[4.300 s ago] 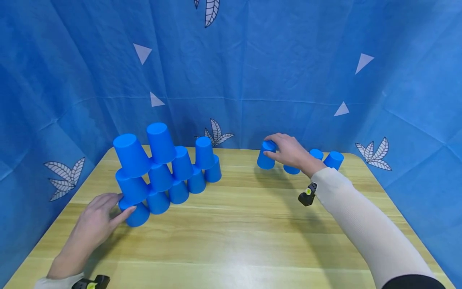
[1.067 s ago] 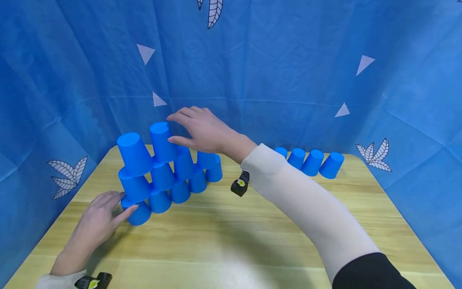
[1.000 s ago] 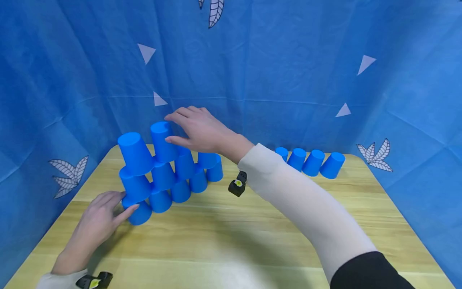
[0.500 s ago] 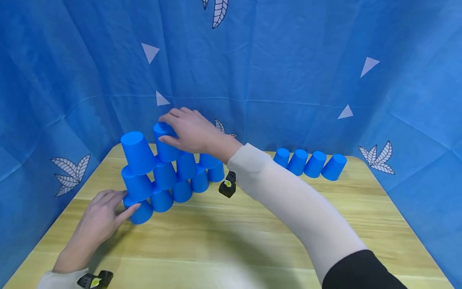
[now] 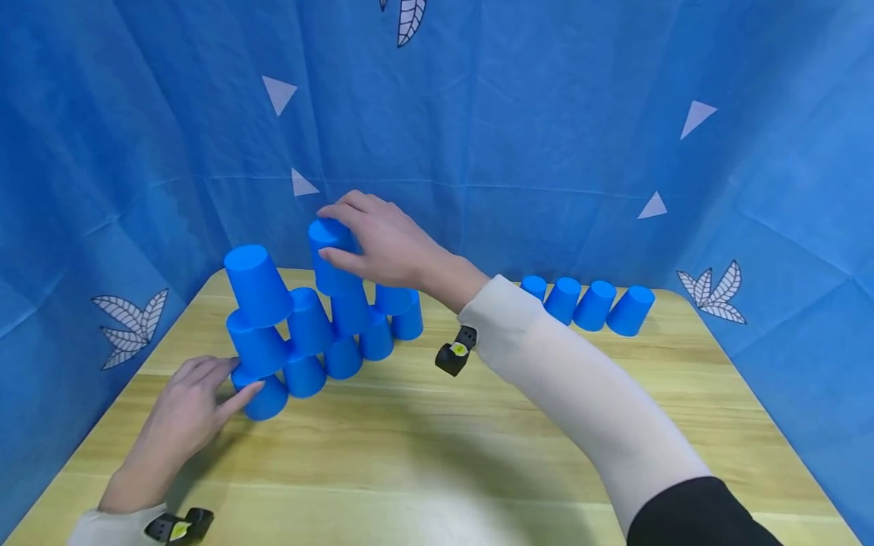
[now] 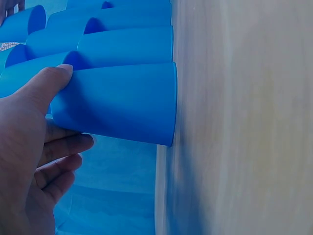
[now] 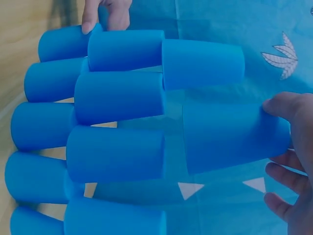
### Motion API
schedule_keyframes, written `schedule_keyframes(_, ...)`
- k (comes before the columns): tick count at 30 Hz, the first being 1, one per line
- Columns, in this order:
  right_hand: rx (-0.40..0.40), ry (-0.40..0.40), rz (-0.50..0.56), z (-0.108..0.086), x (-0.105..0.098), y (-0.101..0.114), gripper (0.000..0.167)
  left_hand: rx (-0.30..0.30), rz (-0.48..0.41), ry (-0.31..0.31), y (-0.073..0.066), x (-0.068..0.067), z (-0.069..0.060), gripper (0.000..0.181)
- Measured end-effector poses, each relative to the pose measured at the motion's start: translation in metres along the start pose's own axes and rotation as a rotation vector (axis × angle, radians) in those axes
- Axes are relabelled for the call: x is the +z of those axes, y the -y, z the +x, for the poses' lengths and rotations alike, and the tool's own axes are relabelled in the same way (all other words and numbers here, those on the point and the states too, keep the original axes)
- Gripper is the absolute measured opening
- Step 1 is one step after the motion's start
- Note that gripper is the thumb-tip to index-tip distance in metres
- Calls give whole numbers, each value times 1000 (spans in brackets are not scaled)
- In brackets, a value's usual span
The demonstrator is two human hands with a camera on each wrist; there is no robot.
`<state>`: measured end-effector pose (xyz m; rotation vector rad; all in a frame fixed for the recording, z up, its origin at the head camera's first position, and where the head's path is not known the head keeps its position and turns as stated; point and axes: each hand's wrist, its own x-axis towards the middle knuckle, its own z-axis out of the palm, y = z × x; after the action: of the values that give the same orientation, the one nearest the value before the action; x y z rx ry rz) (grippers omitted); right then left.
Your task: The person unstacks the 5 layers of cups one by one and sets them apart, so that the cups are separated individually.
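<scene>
The right hand (image 5: 385, 239) has lifted its gripped upper cup (image 5: 332, 274) (left hand (image 5: 183, 413) pinching a bottom cup (image 5: 268, 400)).

Blue cups (image 5: 310, 322), counted from where I stand: 15. Bottom row, 5; second row, 4; third row, 1; held in the right hand (image 5: 382, 239), 1; separate row, 4. Hands, 2, counting the left hand (image 5: 179, 418). Wrist cameras (image 5: 198, 523), 2. Table (image 5: 341, 447), 1. Pale triangles (image 5: 278, 94), 4.

Both wrist views near cups (image 7: 120, 96)
</scene>
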<state>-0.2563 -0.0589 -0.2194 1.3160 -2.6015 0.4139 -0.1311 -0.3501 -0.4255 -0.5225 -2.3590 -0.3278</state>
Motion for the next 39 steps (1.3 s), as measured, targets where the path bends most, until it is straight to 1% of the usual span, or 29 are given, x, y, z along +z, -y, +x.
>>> schedule_keyframes(8,-34,-102,68,-24,1,-14,51,-1,-8,3,0,-4,-2,70)
schedule_keyframes(14,-34,-141,101,-42,0,-25,49,-10,-5,14,0,-7,-4,62)
schedule_keyframes(18,10,-136,109,-54,2,-34,49,-20,-6,18,0,-8,-5,63)
schedule_keyframes(25,79,-128,120,-72,12,-53,52,-12,-11,14,0,-9,-5,68)
schedule_keyframes(29,125,-114,144,-79,18,-65,54,-25,-10,18,1,-8,-4,63)
schedule_keyframes(34,206,-101,157,-87,33,-78,52,-7,-12,12,3,-6,-5,56)
schedule_keyframes(39,269,-103,202,-95,46,-89,51,-29,-9,26,3,-8,-7,51)
